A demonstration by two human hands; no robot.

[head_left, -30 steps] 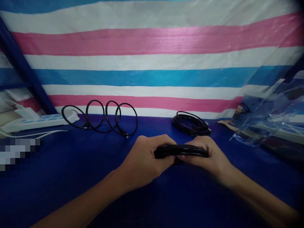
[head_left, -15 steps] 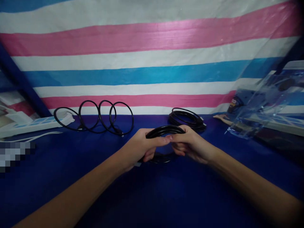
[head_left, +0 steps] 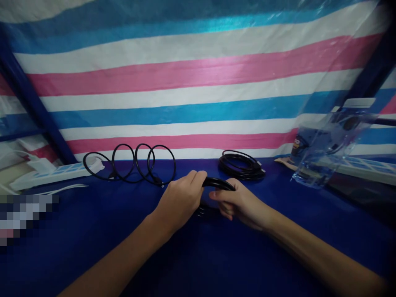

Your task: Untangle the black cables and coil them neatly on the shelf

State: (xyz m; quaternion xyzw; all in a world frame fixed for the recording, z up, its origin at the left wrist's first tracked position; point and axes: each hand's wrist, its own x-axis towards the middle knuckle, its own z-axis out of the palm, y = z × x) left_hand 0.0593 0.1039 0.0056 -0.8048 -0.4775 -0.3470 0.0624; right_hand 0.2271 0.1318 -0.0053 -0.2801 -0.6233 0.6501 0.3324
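Observation:
Between my hands is a coiled black cable (head_left: 219,183), its loops bunched together above the blue tabletop (head_left: 235,255). My left hand (head_left: 184,200) wraps over the coil's left side, back of the hand upward, hiding that part. On the right side, my right hand (head_left: 236,200) grips the loops with the thumb lying across toward the middle. The coil's lower loops show dimly beneath, between the two hands. Behind, a second black cable coil (head_left: 239,165) lies flat with its connector ends at its right. A loosely spiralled black cable (head_left: 134,165) stands in open loops at the back left.
A white power strip (head_left: 58,171) with a plugged-in adapter is at the left, with a white cord (head_left: 66,189) in front. At the right are a clear plastic bag (head_left: 318,165) and another strip (head_left: 368,167). A striped sheet (head_left: 185,78) hangs behind.
My left hand has turned over the coil, its thumb no longer lying along the front. My right hand keeps its grip. The view has tilted up slightly, so the surroundings sit lower.

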